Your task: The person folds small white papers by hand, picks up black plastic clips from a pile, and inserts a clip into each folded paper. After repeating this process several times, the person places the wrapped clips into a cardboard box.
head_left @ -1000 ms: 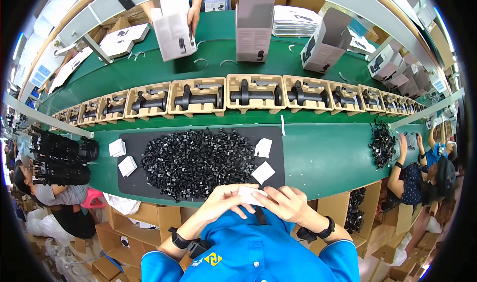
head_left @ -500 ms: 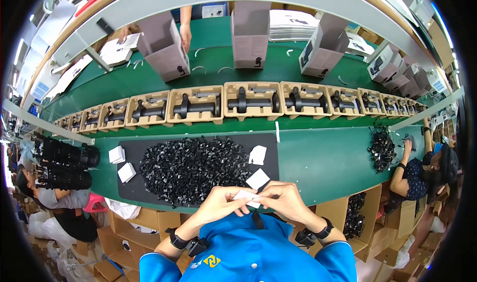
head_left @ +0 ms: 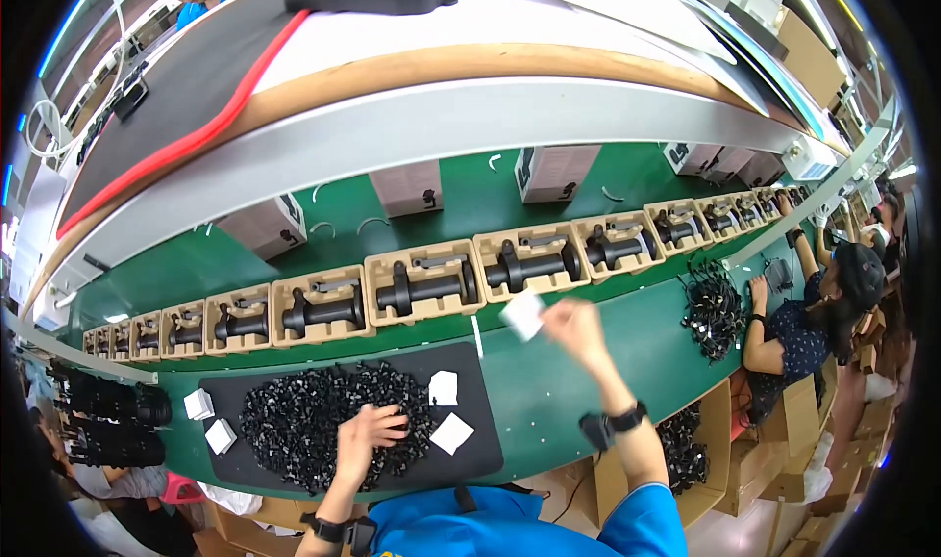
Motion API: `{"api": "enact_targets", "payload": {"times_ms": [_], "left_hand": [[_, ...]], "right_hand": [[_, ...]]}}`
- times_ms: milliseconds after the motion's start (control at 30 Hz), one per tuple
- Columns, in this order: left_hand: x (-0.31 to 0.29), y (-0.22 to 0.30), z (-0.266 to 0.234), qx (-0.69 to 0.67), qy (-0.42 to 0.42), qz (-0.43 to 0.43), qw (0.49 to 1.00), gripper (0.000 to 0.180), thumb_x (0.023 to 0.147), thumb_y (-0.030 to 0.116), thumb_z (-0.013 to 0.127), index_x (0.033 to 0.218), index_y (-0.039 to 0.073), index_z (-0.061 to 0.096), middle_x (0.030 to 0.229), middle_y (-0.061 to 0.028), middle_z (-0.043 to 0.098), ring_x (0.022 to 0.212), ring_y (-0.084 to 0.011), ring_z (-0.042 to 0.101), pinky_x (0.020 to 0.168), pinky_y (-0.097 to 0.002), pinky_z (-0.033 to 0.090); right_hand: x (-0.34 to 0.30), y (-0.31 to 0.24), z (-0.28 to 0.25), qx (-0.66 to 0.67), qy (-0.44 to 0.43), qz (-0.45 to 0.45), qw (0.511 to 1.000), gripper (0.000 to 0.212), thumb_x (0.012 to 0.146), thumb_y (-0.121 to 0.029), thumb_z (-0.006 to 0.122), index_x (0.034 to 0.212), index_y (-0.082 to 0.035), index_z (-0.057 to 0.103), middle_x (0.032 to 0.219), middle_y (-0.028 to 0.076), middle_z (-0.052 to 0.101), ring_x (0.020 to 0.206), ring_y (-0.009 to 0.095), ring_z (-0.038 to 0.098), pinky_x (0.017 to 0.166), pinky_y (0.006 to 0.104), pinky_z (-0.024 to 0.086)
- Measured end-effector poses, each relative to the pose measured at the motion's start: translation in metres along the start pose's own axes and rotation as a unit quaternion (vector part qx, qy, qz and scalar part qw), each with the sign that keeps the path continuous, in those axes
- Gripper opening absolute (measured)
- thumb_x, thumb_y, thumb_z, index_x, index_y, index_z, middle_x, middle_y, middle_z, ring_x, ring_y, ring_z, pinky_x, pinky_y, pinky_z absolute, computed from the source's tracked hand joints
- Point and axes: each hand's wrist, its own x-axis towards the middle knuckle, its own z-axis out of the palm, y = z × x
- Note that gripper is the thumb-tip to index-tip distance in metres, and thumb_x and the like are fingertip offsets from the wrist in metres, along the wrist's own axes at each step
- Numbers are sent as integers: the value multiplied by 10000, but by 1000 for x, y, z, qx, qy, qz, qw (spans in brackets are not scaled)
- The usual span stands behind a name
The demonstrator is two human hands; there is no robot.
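My right hand [head_left: 578, 329] pinches a small white square card [head_left: 522, 314] at its edge and holds it out over the bench, just in front of the row of moulded trays. The card is slightly blurred. Over the right part of a heap of small black parts [head_left: 304, 420], my left hand [head_left: 365, 443] hovers or touches, fingers slightly apart, with nothing visible in it. The heap lies on a dark grey mat [head_left: 480, 449]. To the right of the heap lie white cards [head_left: 452, 433], and two small white stacks [head_left: 221, 436] sit at its left.
Brown moulded trays [head_left: 421, 317] with black stands run in a line along the bench. Printed boxes [head_left: 407, 189] stand behind, under a shelf edge [head_left: 441, 116]. A tangle of black cables [head_left: 714, 312] lies at right, near another person [head_left: 799, 322]. Large black assemblies [head_left: 108, 415] stand at left.
My hands have parted. The right carried the white card forward and right toward the trays; the left moved left over the black parts. The view has tilted up, showing the shelf top.
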Motion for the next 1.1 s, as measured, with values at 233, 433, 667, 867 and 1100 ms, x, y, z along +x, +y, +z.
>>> {"api": "enact_targets", "payload": {"times_ms": [233, 433, 667, 867, 1100], "left_hand": [[-8, -25, -26, 4, 1, -97, 995, 549, 973, 432, 337, 1132, -35, 580, 978, -154, 671, 781, -213, 675, 625, -272, 538], [-10, -39, -52, 22, 42, -104, 993, 481, 971, 386, 382, 1193, -6, 549, 1028, -117, 660, 851, -183, 654, 690, -278, 526], [-45, -81, -111, -5, 140, -99, 985, 381, 954, 280, 463, 1260, 56, 499, 1067, -103, 641, 846, -162, 643, 656, -281, 538], [-67, -110, -157, -21, 216, -100, 971, 334, 933, 172, 475, 1252, 79, 512, 1043, -70, 636, 796, -123, 623, 609, -256, 529], [-82, -134, -215, 209, 292, 21, 933, 443, 820, 117, 645, 1241, 65, 517, 1064, -127, 613, 877, -190, 610, 776, -314, 494]], "right_hand": [[127, 108, -13, -554, 258, -85, 787, 214, 766, -207, 613, 603, -69, 617, 715, 104, 612, 585, 270, 643, 501, 383, 504], [148, 129, 0, -609, 198, 6, 768, 185, 777, -237, 577, 661, -118, 660, 702, 65, 656, 659, 237, 665, 566, 371, 520], [107, 77, 10, -600, 219, -81, 766, 248, 779, -280, 652, 916, -76, 617, 938, 99, 644, 836, 266, 625, 627, 372, 523], [-59, 3, 114, -277, -166, -64, 944, 344, 759, -276, 673, 1071, -139, 627, 1095, 99, 620, 986, 296, 590, 835, 397, 486], [-159, 10, 207, -335, -203, 51, 919, 1025, 629, -420, 787, 1406, -65, 221, 1300, 173, 419, 1163, 393, 386, 908, 478, 424]]}}
